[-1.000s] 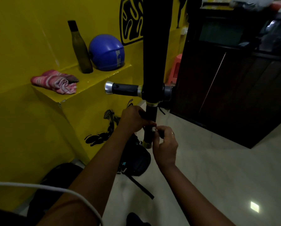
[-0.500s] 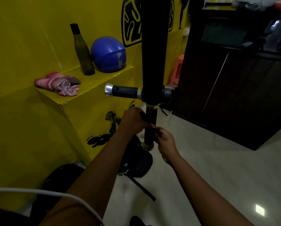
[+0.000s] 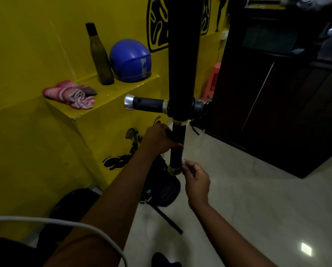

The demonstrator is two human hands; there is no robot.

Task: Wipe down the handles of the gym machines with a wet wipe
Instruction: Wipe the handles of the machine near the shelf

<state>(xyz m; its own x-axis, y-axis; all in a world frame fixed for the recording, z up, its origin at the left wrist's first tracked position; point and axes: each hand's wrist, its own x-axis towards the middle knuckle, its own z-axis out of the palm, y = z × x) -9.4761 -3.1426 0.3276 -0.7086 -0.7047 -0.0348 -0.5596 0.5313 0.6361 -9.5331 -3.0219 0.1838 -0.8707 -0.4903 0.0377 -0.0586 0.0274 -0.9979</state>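
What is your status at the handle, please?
Left hand grips vertical black handle. Right hand pinches white wet wipe beside its silver cap. Nothing blocking.

Upright black handle (image 3: 178, 135), silver-capped, pale wet wipe (image 3: 184, 163) beside its tip

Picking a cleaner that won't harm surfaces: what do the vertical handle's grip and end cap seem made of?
Grip: matte black, no glare, probably rubber or foam. End cap: shiny silvery ring catching light, likely polished or chromed metal; plated plastic is possible.
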